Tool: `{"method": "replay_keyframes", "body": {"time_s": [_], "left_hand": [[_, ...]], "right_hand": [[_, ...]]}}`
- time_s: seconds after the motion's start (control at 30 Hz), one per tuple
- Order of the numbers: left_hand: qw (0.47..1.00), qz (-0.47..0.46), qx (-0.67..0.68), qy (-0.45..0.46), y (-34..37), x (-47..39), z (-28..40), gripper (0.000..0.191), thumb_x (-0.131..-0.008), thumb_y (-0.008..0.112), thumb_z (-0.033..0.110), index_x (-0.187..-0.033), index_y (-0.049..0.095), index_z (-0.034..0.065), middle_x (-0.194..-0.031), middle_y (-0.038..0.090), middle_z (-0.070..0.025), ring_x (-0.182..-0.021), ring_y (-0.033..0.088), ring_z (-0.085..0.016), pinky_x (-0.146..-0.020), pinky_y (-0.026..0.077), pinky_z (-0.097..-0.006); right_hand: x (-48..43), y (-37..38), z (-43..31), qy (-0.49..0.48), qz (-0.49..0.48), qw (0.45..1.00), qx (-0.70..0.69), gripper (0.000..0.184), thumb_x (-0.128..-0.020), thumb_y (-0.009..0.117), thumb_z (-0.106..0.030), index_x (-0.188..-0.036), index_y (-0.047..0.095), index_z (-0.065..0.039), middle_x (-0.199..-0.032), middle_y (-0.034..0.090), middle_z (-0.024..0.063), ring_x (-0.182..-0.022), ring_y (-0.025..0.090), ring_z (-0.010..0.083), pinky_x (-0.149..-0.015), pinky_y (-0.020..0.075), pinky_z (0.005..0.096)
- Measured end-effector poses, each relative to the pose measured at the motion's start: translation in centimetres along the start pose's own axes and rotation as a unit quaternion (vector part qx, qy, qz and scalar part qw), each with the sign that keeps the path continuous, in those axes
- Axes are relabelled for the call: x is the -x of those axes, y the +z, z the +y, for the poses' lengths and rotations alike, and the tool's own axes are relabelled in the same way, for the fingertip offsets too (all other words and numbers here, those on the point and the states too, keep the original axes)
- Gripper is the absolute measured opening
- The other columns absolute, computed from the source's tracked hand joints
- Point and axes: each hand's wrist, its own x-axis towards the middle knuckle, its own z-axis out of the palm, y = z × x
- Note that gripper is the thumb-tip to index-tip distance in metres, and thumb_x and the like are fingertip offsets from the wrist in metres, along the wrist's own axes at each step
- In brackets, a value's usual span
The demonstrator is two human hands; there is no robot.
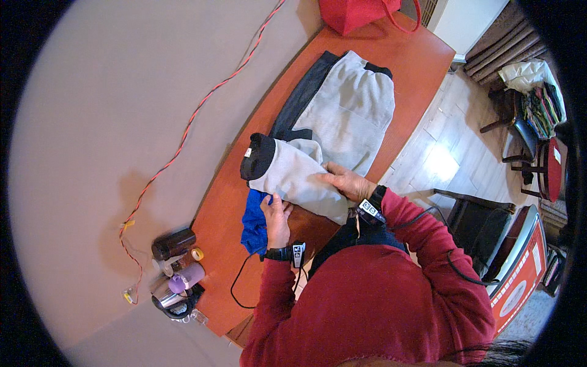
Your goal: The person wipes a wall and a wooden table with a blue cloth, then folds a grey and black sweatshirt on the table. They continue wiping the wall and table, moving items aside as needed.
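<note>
A folded light grey garment (302,179) with a black collar or band (260,158) lies in front of me, a small white tag on the dark part. My right hand (351,183) grips its right side, thumb on top and the other fingers hidden beneath. At its near edge, the fingertips of my left hand (277,222) touch the cloth; whether they pinch it is unclear. Blue cloth (253,222) shows under the garment, beside my left hand. Just beyond, a larger grey garment (346,110) with dark trim is spread on the reddish-brown table (419,59).
A red bag (355,13) stands at the table's far end. Bottles, including a purple one (187,278), tape (197,254) and a metal kettle (167,293) crowd the left end. A twisted red-black cord (185,133) runs along the wall. Chairs (477,225) stand to the right.
</note>
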Motion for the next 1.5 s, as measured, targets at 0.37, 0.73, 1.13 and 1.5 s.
{"method": "replay_keyframes", "body": {"time_s": [0.37, 0.73, 1.13, 1.5], "left_hand": [[0.964, -0.082, -0.137, 0.214, 4.6, -1.5, 3.5, 0.065, -0.106, 0.060, 0.017, -0.156, 0.021, 0.0061, -0.154, 0.038, -0.0173, -0.140, 0.040, -0.026, -0.118, 0.030, -0.0393], [0.982, 0.010, -0.178, 0.060, 2.2, -1.7, -2.1, 0.063, -0.097, 0.076, 0.025, -0.138, 0.037, -0.0016, -0.118, 0.058, -0.0128, -0.099, 0.060, -0.017, -0.085, 0.052, -0.0305], [0.990, -0.101, -0.072, 0.072, 4.6, 1.2, -1.4, 0.043, -0.093, 0.078, 0.015, -0.125, 0.056, -0.0023, -0.119, 0.065, -0.0088, -0.110, 0.061, -0.019, -0.097, 0.049, -0.0329], [0.994, -0.087, 0.029, 0.064, 5.8, -0.7, -1.5, 0.067, -0.089, 0.081, 0.009, -0.145, 0.044, -0.0006, -0.141, 0.055, -0.0109, -0.124, 0.057, -0.022, -0.102, 0.048, -0.0347]], "right_hand": [[4.6, 3.3, -0.8, -0.411, 0.079, 0.788, 0.452, 0.040, -0.092, 0.069, -0.019, -0.124, 0.057, 0.001, -0.123, 0.058, 0.0257, -0.114, 0.058, 0.0463, -0.100, 0.0493, 0.0454], [3.1, -3.0, -3.3, 0.015, 0.116, 0.992, 0.053, 0.061, -0.092, 0.064, -0.064, -0.101, 0.068, -0.004, -0.083, 0.059, 0.0007, -0.067, 0.051, 0.0128, -0.057, 0.0392, 0.0293], [-0.4, -4.3, -4.9, -0.195, 0.222, 0.946, 0.133, 0.049, -0.096, 0.068, -0.031, -0.127, 0.060, 0.006, -0.111, 0.069, 0.0107, -0.099, 0.063, 0.0180, -0.086, 0.0543, 0.0345], [1.6, 1.3, -6.1, -0.467, -0.014, 0.662, 0.586, 0.063, -0.083, 0.075, -0.046, -0.132, 0.060, -0.008, -0.152, 0.042, 0.0215, -0.137, 0.040, 0.0412, -0.109, 0.0377, 0.0555]]}}
